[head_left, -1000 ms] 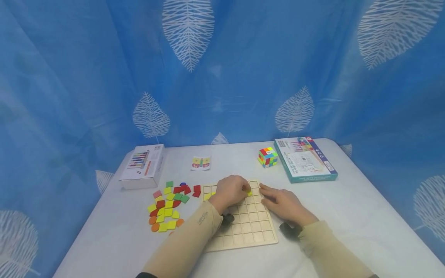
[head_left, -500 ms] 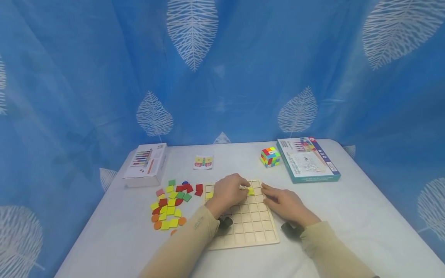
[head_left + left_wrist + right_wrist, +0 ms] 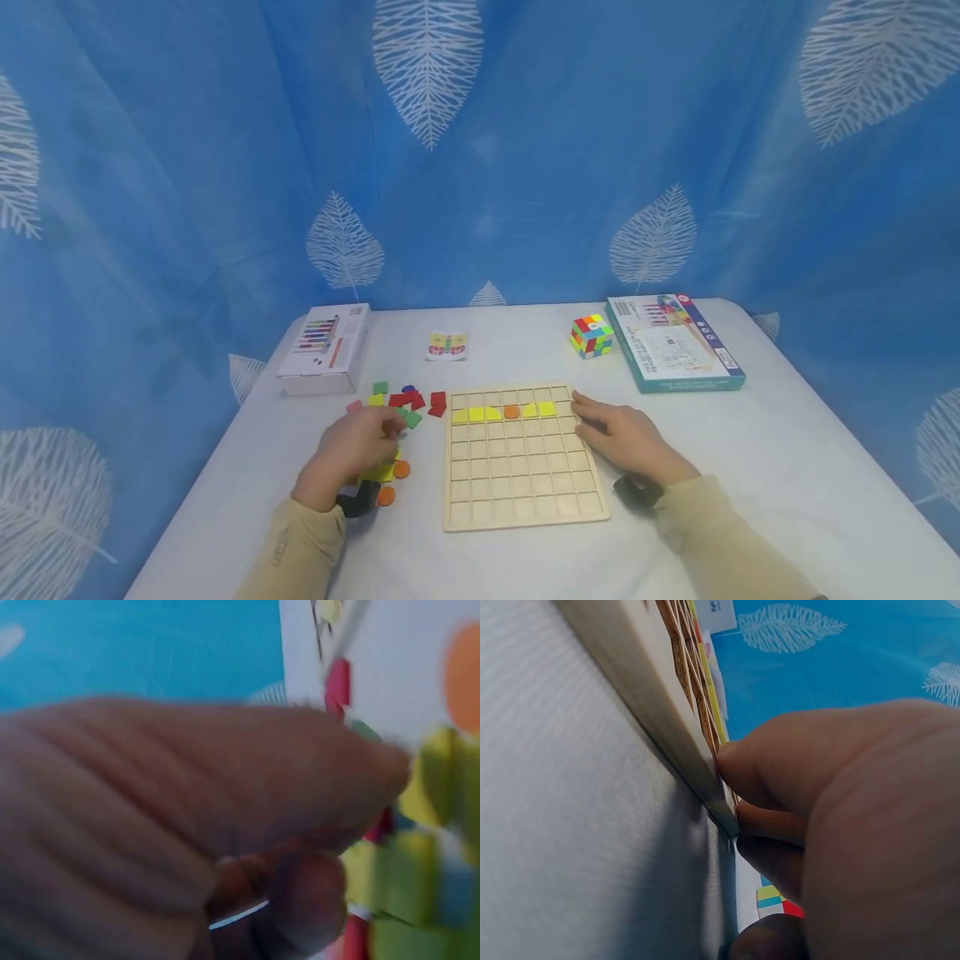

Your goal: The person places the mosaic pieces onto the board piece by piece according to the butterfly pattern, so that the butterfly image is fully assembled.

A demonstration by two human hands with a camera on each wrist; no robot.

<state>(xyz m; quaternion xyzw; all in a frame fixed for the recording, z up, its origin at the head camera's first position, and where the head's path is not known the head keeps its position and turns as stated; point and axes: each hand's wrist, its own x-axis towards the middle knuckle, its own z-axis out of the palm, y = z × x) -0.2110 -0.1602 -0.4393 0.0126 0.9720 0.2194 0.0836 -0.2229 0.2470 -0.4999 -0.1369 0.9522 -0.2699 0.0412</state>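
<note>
My left hand [image 3: 358, 446] is over the pile of flat coloured pieces left of the board, thumb and fingers loosely bent. The left wrist view is blurred; nothing shows between its fingertips, with yellow pieces [image 3: 409, 870] beyond them. A wooden grid board [image 3: 525, 479] lies in the middle. Its second row from the back holds several yellow pieces [image 3: 476, 414] and one orange disc [image 3: 512, 412]. My right hand [image 3: 626, 437] rests at the board's right edge, and in the right wrist view its fingertips touch the board's rim [image 3: 656, 690].
A small butterfly pattern card [image 3: 447, 346] lies behind the board. A puzzle cube [image 3: 592, 337] stands back right, beside a teal box [image 3: 675, 343]. The white box [image 3: 326, 348] is at back left. Red pieces [image 3: 437, 403], green pieces and orange discs [image 3: 402, 469] surround the left hand.
My left hand has let go of a yellow piece in the second row and moved left to the pile, uncovering the row. The right hand stays at the board's edge.
</note>
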